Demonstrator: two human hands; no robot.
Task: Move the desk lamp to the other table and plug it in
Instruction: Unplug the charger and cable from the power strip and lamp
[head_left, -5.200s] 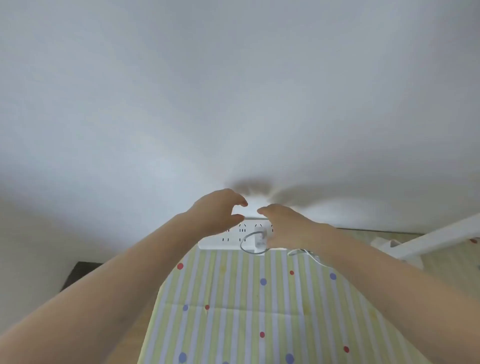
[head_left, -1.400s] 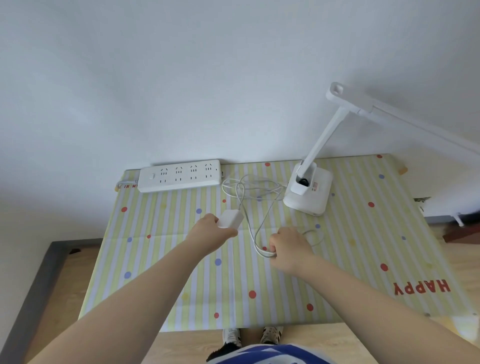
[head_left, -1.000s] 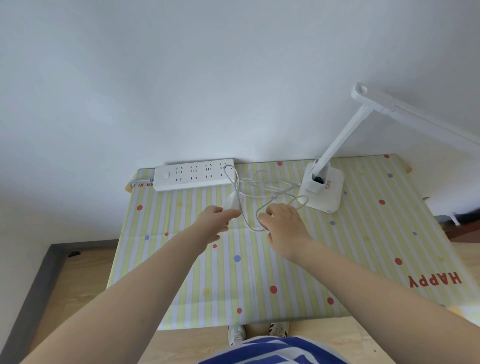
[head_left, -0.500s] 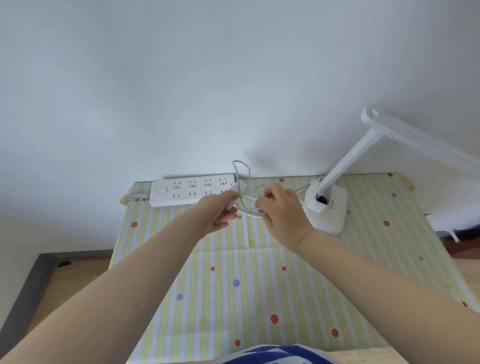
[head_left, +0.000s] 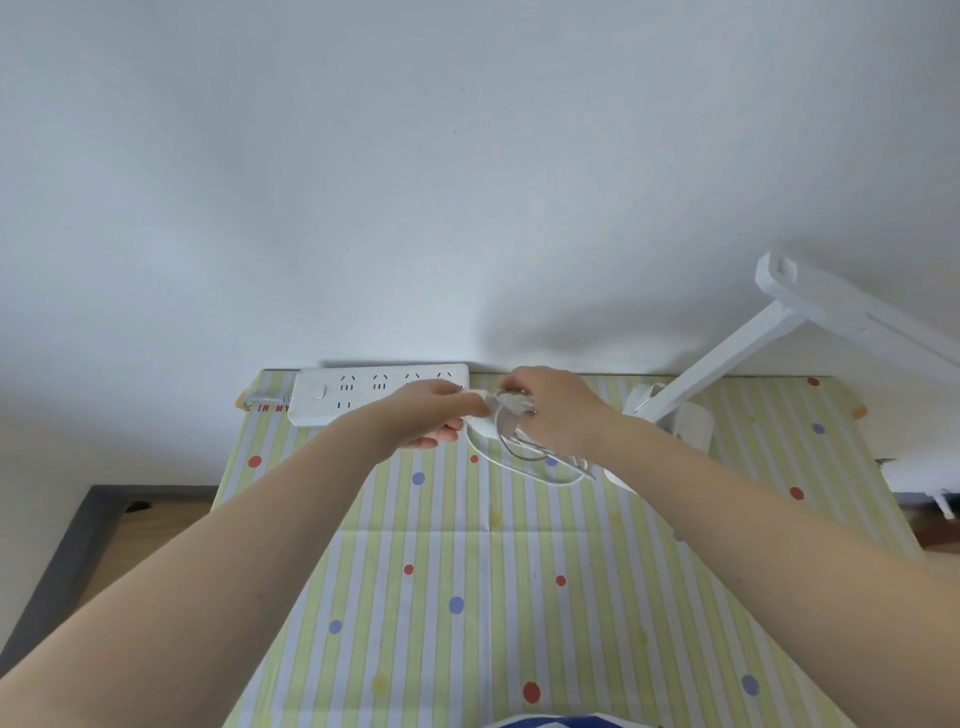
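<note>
Since the picture from half a second back, both my hands have gone a bit further up the bench (head_left: 488, 597) toward the wall, and the cord is now bunched between them, close to the power strip (head_left: 358, 392).

My left hand (head_left: 428, 415) is closed around the white plug (head_left: 480, 422) end of the cord. My right hand (head_left: 558, 410) is closed too, pinching a small bundle of the cord (head_left: 524, 457). Loose loops hang down from it onto the striped cloth. The two hands are almost touching, just in front of the right end of the power strip.

The lamp (head_left: 727, 358) stands on the bench to the right, near the wall. Its base (head_left: 688, 423) is flat on the cloth and its thin arm leans up and out to the right.

I think the cord is light and floppy. It will bend any way it likes and can tangle or catch, so the loops need care. The plug is small, hard and smooth. I would hold it by its sides, near the back, so the pins stay free and point at the holes. I cannot see the pins from here. The lamp looks top-heavy with that long arm, so a tug on the cord could tip it. I would lift it by the base or low on the arm.

The power strip looks light too, so it may slide when I push the plug in.
</note>
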